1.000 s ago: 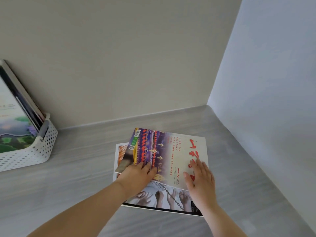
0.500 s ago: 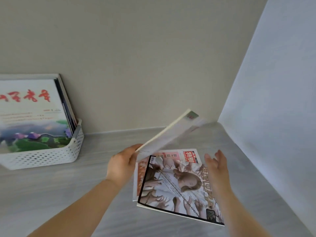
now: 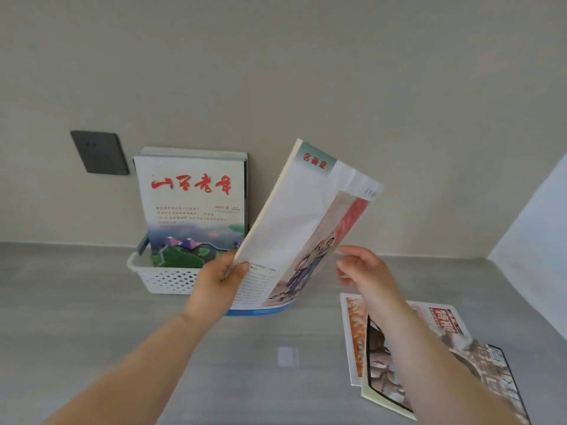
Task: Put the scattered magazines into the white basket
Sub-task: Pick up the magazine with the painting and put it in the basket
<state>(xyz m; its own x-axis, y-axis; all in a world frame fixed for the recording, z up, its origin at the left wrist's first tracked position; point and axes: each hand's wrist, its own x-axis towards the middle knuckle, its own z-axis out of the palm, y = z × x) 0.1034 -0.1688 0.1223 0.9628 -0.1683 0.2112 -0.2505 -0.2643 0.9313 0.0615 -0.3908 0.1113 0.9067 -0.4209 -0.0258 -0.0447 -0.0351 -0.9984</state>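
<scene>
Left hand (image 3: 214,286): grasps the lifted magazine (image 3: 306,216) at its near-left corner, with your thumb on the cover.
Right hand (image 3: 365,271): fingers loosely curled just beside the magazine's right edge, holding nothing. You cannot tell whether a fingertip touches the paper.
Magazine's lie: in the air and tilted, its long axis rising from your left hand up and away, spine edge to the left.
Key relation: the white basket (image 3: 162,279) sits just far-left of your left hand, which is the nearer hand. The upright magazines (image 3: 190,204) in it lean on the wall.
Left to do: two overlapped magazines (image 3: 445,338) lie flat on the table (image 3: 92,317), near right.
Hidden: your left hand and the held magazine cover the basket's right end, so any free room there is unseen. Your right forearm crosses the flat pair.
</scene>
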